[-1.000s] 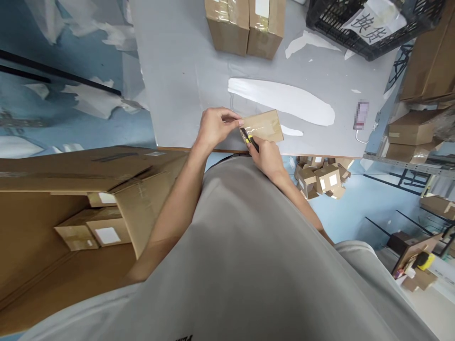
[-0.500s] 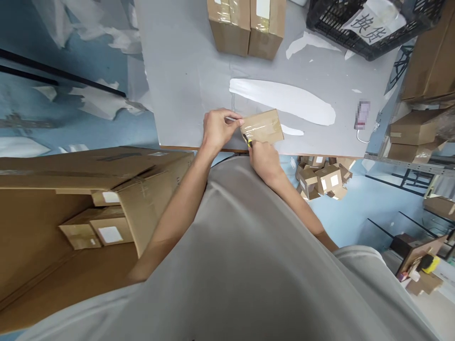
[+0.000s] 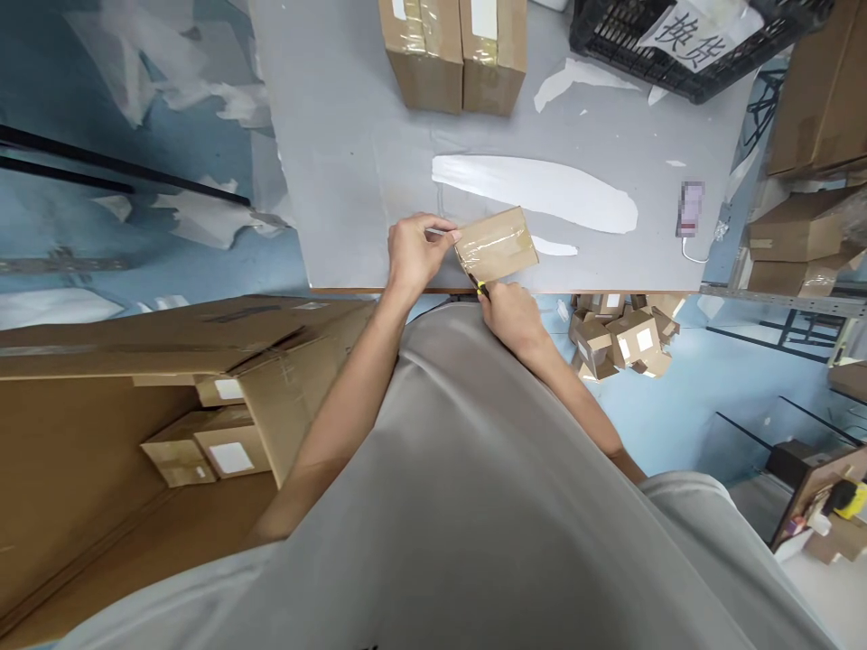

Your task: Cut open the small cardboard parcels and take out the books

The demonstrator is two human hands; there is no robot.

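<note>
A small cardboard box [image 3: 498,242] with shiny clear tape across its top lies near the front edge of the grey table [image 3: 352,199]. My left hand [image 3: 416,251] pinches the box's left corner between thumb and fingers. In my right hand [image 3: 516,316] is a yellow and black utility knife [image 3: 481,288], its tip at the box's near left edge. My right fingers are wrapped round the knife, and most of its handle is hidden by them.
Two taped cartons [image 3: 425,77] stand at the back of the table, left of a black plastic crate [image 3: 637,45]. White paper strips [image 3: 542,188] lie beyond the small box. A large open carton [image 3: 298,397] is at my left; several cardboard boxes [image 3: 633,338] are piled on the floor at right.
My right hand has drawn the utility knife slightly toward me along the box's left edge. My left hand keeps its hold on the corner. The whole view has shifted a little.
</note>
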